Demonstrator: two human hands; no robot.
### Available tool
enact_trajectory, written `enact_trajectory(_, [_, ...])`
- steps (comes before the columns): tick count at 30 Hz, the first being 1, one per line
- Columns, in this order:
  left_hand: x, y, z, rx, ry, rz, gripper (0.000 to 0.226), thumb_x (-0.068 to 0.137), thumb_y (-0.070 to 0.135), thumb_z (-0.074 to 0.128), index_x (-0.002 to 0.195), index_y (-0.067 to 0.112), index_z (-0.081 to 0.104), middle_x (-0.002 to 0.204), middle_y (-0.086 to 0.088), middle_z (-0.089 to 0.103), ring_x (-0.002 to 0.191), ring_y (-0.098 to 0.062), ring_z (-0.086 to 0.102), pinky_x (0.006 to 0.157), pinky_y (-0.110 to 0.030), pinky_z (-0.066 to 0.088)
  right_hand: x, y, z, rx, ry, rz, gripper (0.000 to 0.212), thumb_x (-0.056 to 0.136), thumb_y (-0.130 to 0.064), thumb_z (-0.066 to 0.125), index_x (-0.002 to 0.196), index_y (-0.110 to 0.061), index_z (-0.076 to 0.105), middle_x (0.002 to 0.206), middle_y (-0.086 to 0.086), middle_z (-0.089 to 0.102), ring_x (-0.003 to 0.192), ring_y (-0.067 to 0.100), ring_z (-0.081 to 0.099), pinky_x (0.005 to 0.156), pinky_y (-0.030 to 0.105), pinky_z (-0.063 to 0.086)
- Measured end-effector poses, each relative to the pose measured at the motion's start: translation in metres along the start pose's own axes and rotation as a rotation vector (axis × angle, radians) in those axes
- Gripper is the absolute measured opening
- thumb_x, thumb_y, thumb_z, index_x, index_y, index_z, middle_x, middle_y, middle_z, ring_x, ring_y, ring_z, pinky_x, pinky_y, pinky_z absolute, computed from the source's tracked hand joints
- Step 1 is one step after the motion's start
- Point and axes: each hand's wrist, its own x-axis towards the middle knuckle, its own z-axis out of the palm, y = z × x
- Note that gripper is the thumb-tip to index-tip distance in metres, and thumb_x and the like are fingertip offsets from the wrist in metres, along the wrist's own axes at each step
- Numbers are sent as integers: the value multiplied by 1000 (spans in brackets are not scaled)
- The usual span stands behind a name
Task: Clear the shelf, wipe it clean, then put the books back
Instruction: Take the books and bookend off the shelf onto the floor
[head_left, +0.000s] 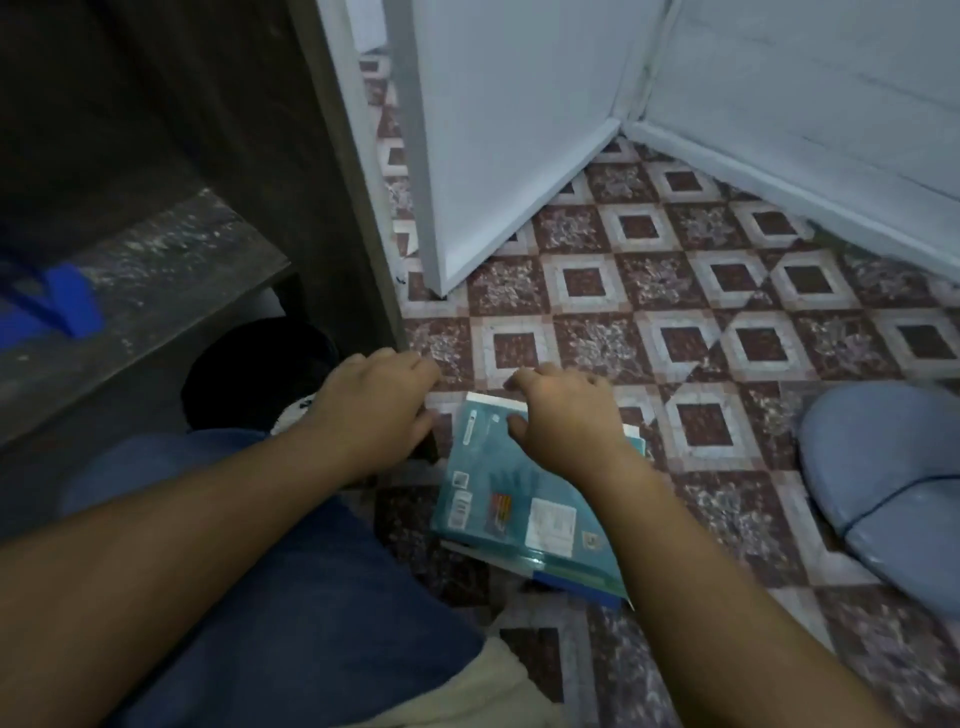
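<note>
A small stack of books (524, 514) with a teal cover on top lies on the patterned floor tiles in front of my knee. My right hand (566, 415) sits on the far end of the stack, thumb on the cover and fingers bent over the far edge. Just left of the stack's far corner, my left hand (374, 400) has loosely curled fingers and holds nothing. The dark wooden shelf (171, 265) at the left is dusty and speckled. Something blue (57, 306) lies on its left part, blurred.
The shelf unit's upright side panel (353, 197) stands just beyond my left hand. A white door (498, 156) stands open behind it and a white wall (810, 104) runs at the right. A blue slipper (883, 493) lies on the floor at the right. My jeans-clad knee (291, 561) is below.
</note>
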Motion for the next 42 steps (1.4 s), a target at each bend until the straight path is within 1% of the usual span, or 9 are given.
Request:
enact_trajectory(4, [-31, -38, -41, -102, 136, -156, 36, 92, 44, 54, 125, 27, 53, 113, 4, 58, 108, -18, 53, 89, -35, 45, 15, -40, -59, -19, 161, -117, 37, 90, -32, 55, 126, -26, 55, 119, 2, 60, 109, 28, 56, 93, 45, 42])
enact_trajectory(8, [-75, -77, -78, -143, 335, -288, 33, 89, 40, 61, 118, 24, 60, 108, 4, 63, 102, -18, 56, 83, -36, 47, 19, -96, -109, -21, 291, -269, 34, 91, -35, 57, 125, -29, 58, 115, -1, 63, 103, 23, 60, 92, 43, 48])
enact_trajectory(14, [-163, -137, -109, -183, 637, -549, 27, 85, 36, 66, 106, 20, 66, 92, 2, 65, 91, -24, 61, 78, -38, 52, 20, -206, -155, -28, 366, -505, 36, 90, -37, 56, 126, -32, 56, 118, -3, 60, 110, 22, 57, 92, 38, 41])
enact_trajectory(18, [-220, -170, -120, -109, 681, -671, 32, 81, 41, 59, 106, 21, 66, 92, 3, 65, 89, -24, 60, 77, -40, 53, 16, -285, -162, 2, 372, -648, 36, 89, -38, 57, 125, -33, 56, 120, -4, 59, 110, 21, 56, 91, 37, 38])
enact_trajectory(23, [-292, -205, -119, -97, 741, -858, 26, 81, 34, 68, 105, 23, 65, 87, 5, 60, 90, -23, 57, 79, -40, 51, 3, -387, -155, 70, 329, -797, 36, 88, -40, 56, 123, -33, 57, 118, -3, 60, 111, 23, 56, 92, 39, 40])
enact_trajectory(30, [-366, -241, -88, -95, 752, -1090, 28, 83, 35, 67, 108, 22, 65, 93, 2, 54, 96, -23, 53, 84, -41, 48, -7, -480, -126, 114, 242, -931, 35, 88, -37, 57, 122, -35, 58, 119, -4, 60, 113, 22, 56, 94, 39, 39])
enact_trajectory(33, [-376, -252, -72, -125, 782, -1152, 29, 83, 35, 68, 109, 23, 65, 99, 1, 55, 102, -22, 51, 88, -41, 47, -5, -495, -108, 134, 207, -939, 34, 88, -37, 57, 122, -34, 59, 119, -5, 61, 114, 21, 56, 95, 37, 39])
enact_trajectory(37, [-376, -262, -49, -176, 817, -1206, 28, 85, 33, 67, 111, 22, 64, 104, 3, 54, 106, -18, 47, 90, -35, 44, 4, -498, -80, 137, 176, -949, 31, 90, -36, 57, 121, -33, 60, 121, -8, 60, 117, 17, 53, 100, 35, 36])
enact_trajectory(42, [-375, -265, -20, -165, 830, -1213, 28, 84, 28, 69, 110, 19, 66, 104, 4, 53, 105, -17, 46, 87, -37, 48, 23, -484, -48, 147, 145, -943, 29, 90, -30, 58, 119, -31, 62, 122, -10, 61, 118, 16, 53, 100, 32, 30])
